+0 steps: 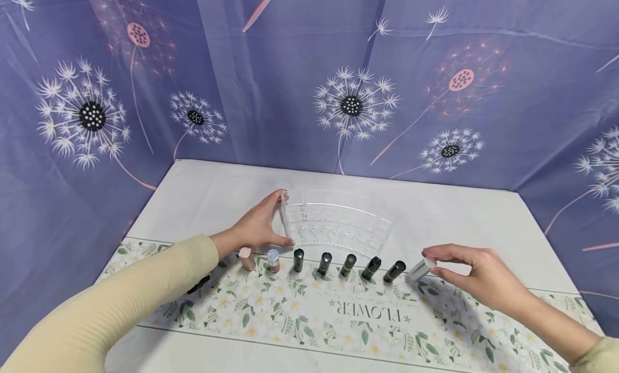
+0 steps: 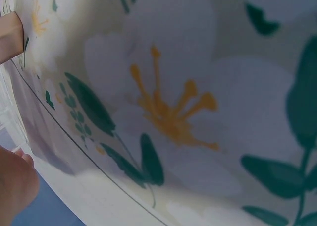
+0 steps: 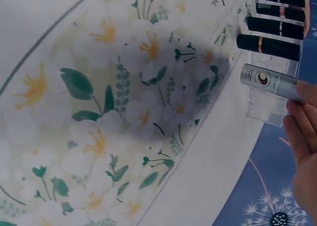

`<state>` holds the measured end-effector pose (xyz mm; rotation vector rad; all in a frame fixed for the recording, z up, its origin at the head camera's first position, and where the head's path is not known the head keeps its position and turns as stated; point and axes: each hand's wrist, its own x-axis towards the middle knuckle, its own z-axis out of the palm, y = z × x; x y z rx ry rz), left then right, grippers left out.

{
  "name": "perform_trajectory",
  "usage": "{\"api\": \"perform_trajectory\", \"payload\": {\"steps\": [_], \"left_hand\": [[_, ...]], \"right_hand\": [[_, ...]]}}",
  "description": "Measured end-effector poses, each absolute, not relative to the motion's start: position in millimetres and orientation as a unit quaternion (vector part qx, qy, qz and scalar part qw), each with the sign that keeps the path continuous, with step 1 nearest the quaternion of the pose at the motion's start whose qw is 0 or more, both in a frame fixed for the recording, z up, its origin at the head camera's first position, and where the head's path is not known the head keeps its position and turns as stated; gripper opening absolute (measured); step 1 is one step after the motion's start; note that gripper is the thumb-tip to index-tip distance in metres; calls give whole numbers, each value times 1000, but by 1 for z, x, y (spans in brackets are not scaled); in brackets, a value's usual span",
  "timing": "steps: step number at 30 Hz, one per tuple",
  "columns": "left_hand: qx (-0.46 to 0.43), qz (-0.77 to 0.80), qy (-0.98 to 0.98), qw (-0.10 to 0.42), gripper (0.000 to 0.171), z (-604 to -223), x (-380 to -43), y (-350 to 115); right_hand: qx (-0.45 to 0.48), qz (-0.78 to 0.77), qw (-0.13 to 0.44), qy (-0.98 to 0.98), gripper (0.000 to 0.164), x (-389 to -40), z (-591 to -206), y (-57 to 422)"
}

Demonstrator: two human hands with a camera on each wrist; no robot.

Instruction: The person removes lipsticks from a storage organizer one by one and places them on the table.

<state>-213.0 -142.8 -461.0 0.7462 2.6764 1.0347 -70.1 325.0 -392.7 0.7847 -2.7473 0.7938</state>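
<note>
A clear tiered lipstick organizer (image 1: 340,222) stands on the table behind a row of lipsticks. My left hand (image 1: 258,222) holds its left end, thumb at the front corner and fingers at the back. At the row's right end, my right hand (image 1: 488,279) pinches the top of a silver lipstick tube (image 3: 265,82) between thumb and fingers. Beside it, several black lipsticks (image 1: 371,268) stand in line. Farther left come a lipstick with a clear bluish cap (image 1: 273,260) and a beige-pink one (image 1: 247,259), close to the left wrist.
Under the lipsticks lies a floral runner (image 1: 290,314) printed FLOWER, across a white table (image 1: 203,195). Blue dandelion-patterned cloth (image 1: 285,104) hangs behind and at both sides. A small black object (image 1: 199,284) shows partly from under the left sleeve.
</note>
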Motion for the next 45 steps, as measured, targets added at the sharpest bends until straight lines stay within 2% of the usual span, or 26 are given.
{"api": "perform_trajectory", "payload": {"steps": [22, 36, 45], "left_hand": [[243, 344, 902, 99, 125, -462, -213, -142], [242, 334, 906, 97, 127, -462, -213, -144], [241, 331, 907, 93, 130, -463, -214, -146]], "right_hand": [[261, 278, 61, -922, 49, -62, -410, 325], [263, 283, 50, -921, 53, -60, -412, 324], [258, 283, 60, -922, 54, -61, -411, 323]]}}
